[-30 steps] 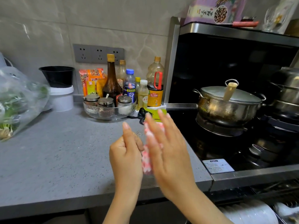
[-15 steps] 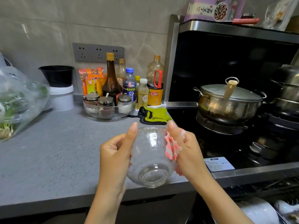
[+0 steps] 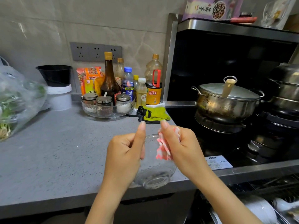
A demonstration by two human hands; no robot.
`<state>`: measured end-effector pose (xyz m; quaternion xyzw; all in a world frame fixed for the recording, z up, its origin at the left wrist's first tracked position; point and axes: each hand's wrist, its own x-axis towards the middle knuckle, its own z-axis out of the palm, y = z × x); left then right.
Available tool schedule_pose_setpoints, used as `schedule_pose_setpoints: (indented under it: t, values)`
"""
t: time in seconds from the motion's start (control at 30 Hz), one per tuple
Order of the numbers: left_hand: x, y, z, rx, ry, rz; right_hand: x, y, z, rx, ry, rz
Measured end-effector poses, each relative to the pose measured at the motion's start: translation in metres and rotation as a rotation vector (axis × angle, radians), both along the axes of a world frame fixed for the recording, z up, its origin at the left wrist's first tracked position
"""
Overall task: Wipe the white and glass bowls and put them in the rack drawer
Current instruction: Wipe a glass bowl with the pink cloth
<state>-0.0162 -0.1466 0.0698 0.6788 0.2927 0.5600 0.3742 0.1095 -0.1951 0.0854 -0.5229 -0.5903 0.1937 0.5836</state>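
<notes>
A clear glass bowl [image 3: 154, 173] is held tilted above the grey counter's front edge, base toward me. My left hand [image 3: 125, 156] grips its left rim, thumb pointing up. My right hand [image 3: 181, 147] presses a pink and white cloth [image 3: 162, 148] against the bowl's right side. At the bottom right, white bowls [image 3: 260, 210] sit stacked in the open rack drawer [image 3: 275, 188] under the stove.
The grey counter [image 3: 56, 151] carries a glass tray of spice jars [image 3: 105, 109], bottles [image 3: 110, 81], a green cloth [image 3: 153, 114], a white tub with a black bowl [image 3: 59, 88] and bagged greens [image 3: 14, 101]. On the stove to the right stand a steel pot [image 3: 226, 101] and stacked pots [image 3: 284, 88].
The hands moved from pressed together to apart, showing the glass bowl. The bowl has since turned and dropped lower, and the cloth has slid along its right side.
</notes>
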Motion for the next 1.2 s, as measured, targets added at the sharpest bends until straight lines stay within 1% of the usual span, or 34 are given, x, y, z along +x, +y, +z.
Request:
schedule_pose_setpoints:
  t: [0.07,0.13,0.17,0.27,0.3,0.33,0.37,0.47,0.5,0.53,0.57,0.6,0.67,0.7,0.73,0.77,0.8,0.87,0.9,1.0,1.1,1.2]
  values:
    - [0.000,0.001,-0.002,-0.098,-0.093,0.055,0.001,0.001,-0.011,-0.010,0.005,-0.045]
    - [0.001,0.003,-0.006,-0.175,-0.169,0.103,-0.004,0.000,-0.022,0.008,-0.075,-0.051]
    - [0.002,0.003,-0.008,-0.189,-0.191,0.131,-0.009,-0.001,-0.026,0.026,-0.173,-0.068]
    - [0.011,0.000,-0.012,-0.208,-0.232,0.162,-0.027,0.000,-0.034,0.134,-0.573,-0.228]
    - [0.014,-0.003,-0.013,-0.224,-0.242,0.156,-0.030,0.001,-0.035,0.163,-0.648,-0.277]
    - [0.016,-0.005,-0.013,-0.235,-0.251,0.150,-0.031,0.002,-0.034,0.173,-0.655,-0.299]
    - [0.017,-0.007,-0.013,-0.231,-0.253,0.152,-0.028,0.004,-0.033,0.163,-0.611,-0.285]
    - [0.014,-0.009,-0.014,-0.197,-0.244,0.196,-0.013,0.005,-0.028,0.065,-0.333,-0.164]
    - [0.014,-0.009,-0.013,-0.208,-0.246,0.204,-0.010,0.005,-0.028,0.045,-0.264,-0.146]
    - [0.014,-0.007,-0.014,-0.221,-0.247,0.206,-0.011,0.004,-0.028,0.035,-0.245,-0.143]
    - [0.014,-0.006,-0.014,-0.233,-0.247,0.201,-0.014,0.002,-0.028,0.029,-0.275,-0.157]
    - [0.015,-0.004,-0.014,-0.240,-0.249,0.193,-0.018,0.002,-0.030,0.033,-0.354,-0.191]
    - [0.018,-0.004,-0.014,-0.250,-0.244,0.169,-0.026,0.002,-0.034,0.104,-0.578,-0.298]
    - [0.019,-0.004,-0.014,-0.249,-0.234,0.160,-0.027,0.003,-0.034,0.146,-0.648,-0.332]
    - [0.019,-0.005,-0.014,-0.241,-0.227,0.155,-0.027,0.005,-0.033,0.161,-0.656,-0.330]
    - [0.017,-0.006,-0.014,-0.232,-0.220,0.150,-0.026,0.006,-0.031,0.152,-0.613,-0.293]
    - [0.015,-0.006,-0.014,-0.226,-0.214,0.148,-0.023,0.006,-0.029,0.132,-0.522,-0.227]
    - [0.009,-0.008,-0.012,-0.237,-0.211,0.139,-0.015,0.005,-0.025,0.087,-0.285,-0.095]
    - [0.005,-0.007,-0.011,-0.250,-0.217,0.124,-0.011,0.004,-0.023,0.065,-0.191,-0.066]
    - [-0.003,-0.005,-0.011,-0.307,-0.241,0.070,0.001,0.005,-0.023,0.001,-0.073,-0.058]
    - [-0.004,-0.002,-0.015,-0.375,-0.285,0.023,0.004,0.004,-0.019,-0.033,0.023,-0.003]
    - [0.001,-0.001,-0.019,-0.386,-0.267,-0.037,0.006,0.000,-0.006,-0.073,0.124,-0.029]
